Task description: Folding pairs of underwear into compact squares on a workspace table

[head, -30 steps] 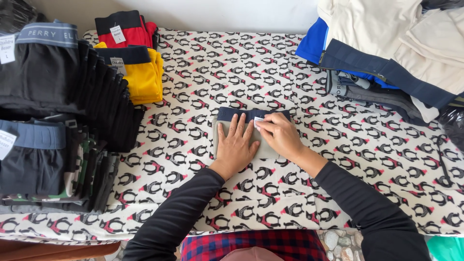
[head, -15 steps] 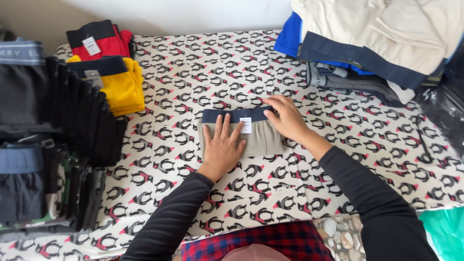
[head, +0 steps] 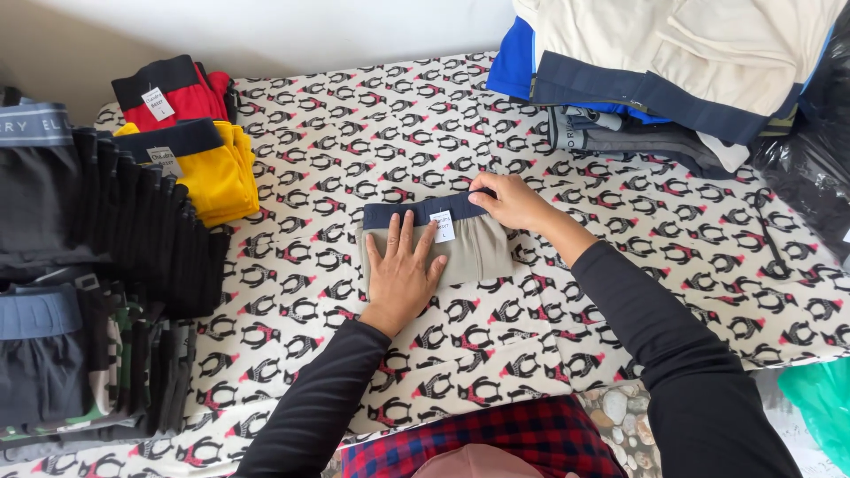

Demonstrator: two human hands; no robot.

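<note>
Stacked at far left: rows of dark folded underwear (head: 106, 230), then yellow (head: 208, 168) and red (head: 173, 88) pairs, all folded already. Mid-cloth (head: 336, 354), left hand (head: 403, 270) pressed flat and open on a beige pair (head: 474, 248), right hand (head: 509, 202) pinching its navy waistband; folded, not yet stacked. At right, unsorted heap of clothes (head: 673, 62) left.

A cloth printed with penguins (head: 620, 292) covers the desk; at its far left corner lies a folded red pair of underwear (head: 181, 93) with a dark waistband and white tag, and just in front of it a yellow pair (head: 217, 173); a row of black folded pairs (head: 133, 230) stands along the left edge, with darker mixed ones (head: 80, 363) nearer; at the far right sits a heap of cream and blue garments (head: 673, 62); black plastic (head: 810, 177) lies beside it.
</note>
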